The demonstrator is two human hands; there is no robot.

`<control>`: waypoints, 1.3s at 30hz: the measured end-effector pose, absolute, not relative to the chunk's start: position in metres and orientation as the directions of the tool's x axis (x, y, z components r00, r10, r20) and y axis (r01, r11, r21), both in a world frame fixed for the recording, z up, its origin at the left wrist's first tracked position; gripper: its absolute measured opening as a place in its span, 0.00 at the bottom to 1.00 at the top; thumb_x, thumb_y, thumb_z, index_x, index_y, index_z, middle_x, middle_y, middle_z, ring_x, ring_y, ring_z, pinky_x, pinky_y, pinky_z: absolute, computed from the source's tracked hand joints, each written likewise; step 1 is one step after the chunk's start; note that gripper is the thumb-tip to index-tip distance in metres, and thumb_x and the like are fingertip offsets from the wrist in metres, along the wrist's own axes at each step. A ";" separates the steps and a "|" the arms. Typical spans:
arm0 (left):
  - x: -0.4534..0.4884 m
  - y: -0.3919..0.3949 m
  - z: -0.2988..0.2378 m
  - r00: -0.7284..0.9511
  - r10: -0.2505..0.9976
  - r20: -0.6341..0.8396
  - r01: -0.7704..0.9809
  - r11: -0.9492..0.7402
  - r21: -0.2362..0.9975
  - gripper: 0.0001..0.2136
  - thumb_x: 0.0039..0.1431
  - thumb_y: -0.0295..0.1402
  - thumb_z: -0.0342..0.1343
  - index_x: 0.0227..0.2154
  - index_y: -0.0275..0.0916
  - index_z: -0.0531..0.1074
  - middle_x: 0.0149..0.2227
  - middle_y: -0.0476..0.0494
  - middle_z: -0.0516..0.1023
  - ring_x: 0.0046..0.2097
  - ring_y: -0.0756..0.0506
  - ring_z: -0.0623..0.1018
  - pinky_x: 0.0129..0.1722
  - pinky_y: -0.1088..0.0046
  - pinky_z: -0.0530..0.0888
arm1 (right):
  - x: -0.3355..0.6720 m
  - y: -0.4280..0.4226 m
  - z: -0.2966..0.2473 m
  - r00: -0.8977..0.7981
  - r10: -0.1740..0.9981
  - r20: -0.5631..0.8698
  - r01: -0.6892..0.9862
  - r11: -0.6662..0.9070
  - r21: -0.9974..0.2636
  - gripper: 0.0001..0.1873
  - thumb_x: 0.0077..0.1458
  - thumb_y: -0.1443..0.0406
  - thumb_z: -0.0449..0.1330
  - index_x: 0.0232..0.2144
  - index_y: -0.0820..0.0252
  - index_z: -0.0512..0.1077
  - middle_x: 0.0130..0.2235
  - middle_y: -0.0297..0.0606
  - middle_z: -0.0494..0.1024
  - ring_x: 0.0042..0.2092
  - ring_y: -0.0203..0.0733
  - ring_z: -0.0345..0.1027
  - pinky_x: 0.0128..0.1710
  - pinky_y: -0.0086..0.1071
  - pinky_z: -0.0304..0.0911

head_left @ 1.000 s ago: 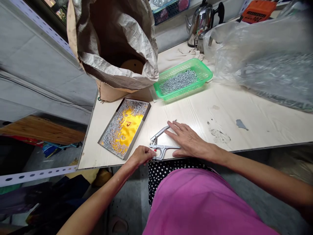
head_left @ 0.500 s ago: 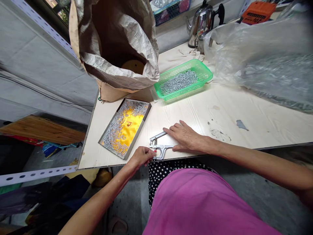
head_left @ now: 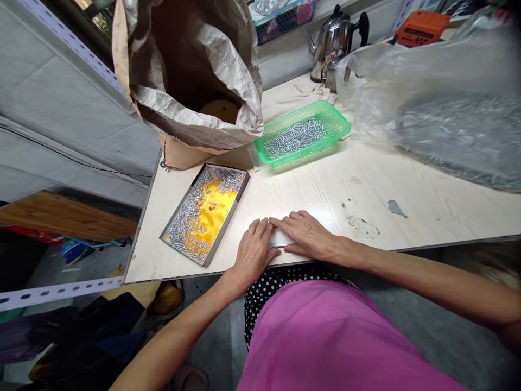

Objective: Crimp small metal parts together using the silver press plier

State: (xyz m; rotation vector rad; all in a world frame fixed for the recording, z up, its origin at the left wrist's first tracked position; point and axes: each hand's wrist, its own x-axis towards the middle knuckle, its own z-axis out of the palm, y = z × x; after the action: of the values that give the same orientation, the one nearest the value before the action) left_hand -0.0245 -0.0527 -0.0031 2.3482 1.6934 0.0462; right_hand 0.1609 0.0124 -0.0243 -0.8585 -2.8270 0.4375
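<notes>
A grey metal pair of spring-loaded pliers (head_left: 278, 245) lies at the front edge of the table, mostly hidden under my hands. My left hand (head_left: 253, 247) is laid over its jaw end, fingers bent together and thumb at the near side. From the right, my right hand (head_left: 307, 233) grips the handles, with fingers on the far one and thumb on the near one. The fingertips of both hands nearly meet. Left of them sits a shallow tray (head_left: 228, 231) with a yellow bottom, strewn with small silvery metal pieces. What the jaws hold is hidden.
A green plastic basket (head_left: 345, 129) of similar metal pieces stands farther back. Behind the tray is a large open paper sack (head_left: 187, 142). A clear plastic bag (head_left: 456, 119) fills the right back, near a steel kettle (head_left: 331, 46) and an orange box (head_left: 423, 28).
My left hand has moved from pinching at the jaw's near side to covering the jaw end of the pliers. My right hand has stayed on the handles and shifted slightly nearer.
</notes>
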 end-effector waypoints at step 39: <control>0.008 -0.098 -0.050 0.398 0.909 0.125 0.871 -0.417 0.260 0.27 0.65 0.41 0.52 0.62 0.34 0.56 0.65 0.30 0.61 0.68 0.34 0.56 0.63 0.49 0.61 | 0.171 0.049 -0.039 -0.762 0.641 0.091 0.590 0.745 -0.310 0.11 0.65 0.65 0.52 0.42 0.63 0.74 0.41 0.45 0.75 0.43 0.47 0.64 0.40 0.37 0.55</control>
State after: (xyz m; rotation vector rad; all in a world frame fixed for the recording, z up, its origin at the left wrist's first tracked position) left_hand 0.0084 -0.0979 -0.0503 2.4954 1.6016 0.3717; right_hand 0.1714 0.0489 -0.0387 -0.9816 -2.7529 0.3919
